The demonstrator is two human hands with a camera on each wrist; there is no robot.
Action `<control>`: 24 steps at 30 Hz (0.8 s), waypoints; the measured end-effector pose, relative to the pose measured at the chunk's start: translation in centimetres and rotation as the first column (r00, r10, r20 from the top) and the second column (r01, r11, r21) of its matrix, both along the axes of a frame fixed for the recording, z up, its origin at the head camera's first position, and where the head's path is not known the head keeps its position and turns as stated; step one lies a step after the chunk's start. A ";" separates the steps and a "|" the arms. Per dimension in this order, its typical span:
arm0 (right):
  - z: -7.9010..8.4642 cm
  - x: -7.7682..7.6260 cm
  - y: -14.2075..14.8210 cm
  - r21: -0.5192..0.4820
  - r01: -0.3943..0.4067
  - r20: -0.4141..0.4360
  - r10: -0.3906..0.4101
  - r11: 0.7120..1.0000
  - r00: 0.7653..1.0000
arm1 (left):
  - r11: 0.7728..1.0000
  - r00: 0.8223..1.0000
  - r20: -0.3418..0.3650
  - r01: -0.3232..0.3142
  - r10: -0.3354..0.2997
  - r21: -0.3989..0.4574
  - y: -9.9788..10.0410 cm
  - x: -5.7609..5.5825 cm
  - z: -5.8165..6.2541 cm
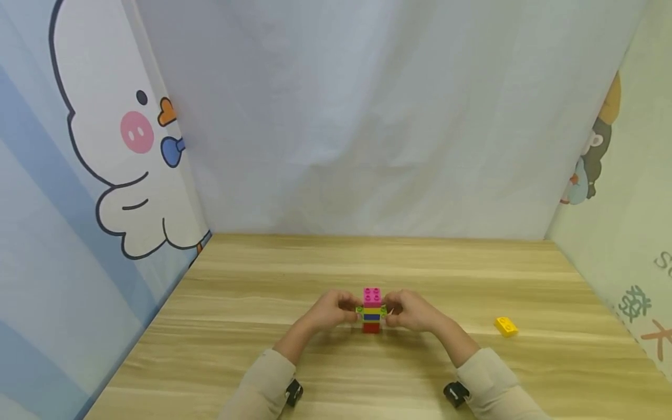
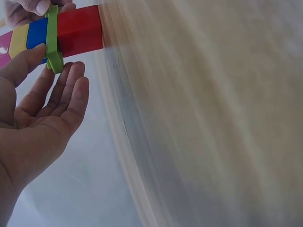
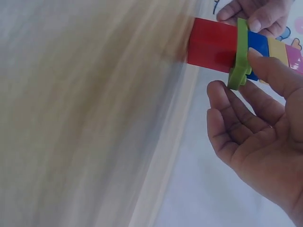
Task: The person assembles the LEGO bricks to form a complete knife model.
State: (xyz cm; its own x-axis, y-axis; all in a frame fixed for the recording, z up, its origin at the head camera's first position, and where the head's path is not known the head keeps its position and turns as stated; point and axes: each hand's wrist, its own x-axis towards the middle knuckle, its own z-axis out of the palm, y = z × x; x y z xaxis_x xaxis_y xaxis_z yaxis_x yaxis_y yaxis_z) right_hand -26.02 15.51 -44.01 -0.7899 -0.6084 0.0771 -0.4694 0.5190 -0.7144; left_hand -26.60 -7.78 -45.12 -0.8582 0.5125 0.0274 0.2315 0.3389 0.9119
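Observation:
A small tower of toy building blocks stands upright on the wooden table between both hands. From the bottom it has a red block (image 2: pixel 80 30), a green plate (image 2: pixel 53 40) jutting out on both sides, a blue block (image 2: pixel 37 34), a yellow block (image 1: pixel 371 311) and a pink studded block (image 1: pixel 372 297) on top. My left hand (image 1: pixel 332 310) pinches the left end of the green plate between thumb and fingers. On the opposite side my right hand (image 1: pixel 415 310) grips the plate's right end, its thumb close against the blue block (image 3: pixel 258 41).
A loose yellow block (image 1: pixel 506 326) lies on the table (image 1: pixel 252 280) to the right. Pale curtain (image 1: pixel 367 128) hangs behind the table, with cartoon-printed cloth (image 1: pixel 89 175) at the left side. Black wrist devices (image 1: pixel 455 394) sit under both sleeves.

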 end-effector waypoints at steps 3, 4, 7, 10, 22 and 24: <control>0.2 0.2 0.1 -0.017 -0.011 -0.006 0.011 1.000 1.000 | 1.000 1.000 -0.010 -0.006 0.006 -0.014 0.1 -0.1 0.0; 0.3 0.2 0.2 -0.017 -0.011 -0.008 0.011 1.000 1.000 | 1.000 1.000 -0.016 -0.008 0.007 -0.024 0.2 -0.2 0.0; 0.5 0.6 0.5 -0.004 -0.006 -0.007 0.006 1.000 1.000 | 0.999 1.000 -0.030 -0.006 0.005 -0.042 0.3 -0.3 0.0; 0.9 1.0 1.1 0.009 -0.009 0.012 0.009 1.000 1.000 | 0.998 0.999 -0.045 -0.005 0.002 -0.056 0.3 -0.2 0.0; 1.3 1.6 3.6 -0.014 -0.049 0.074 0.049 0.999 0.996 | 0.997 0.999 -0.039 -0.019 0.016 -0.081 0.5 0.0 0.1; 1.3 1.6 4.0 -0.021 -0.044 0.088 0.045 0.999 0.995 | 0.996 0.999 -0.039 -0.021 0.018 -0.084 0.4 -0.1 0.0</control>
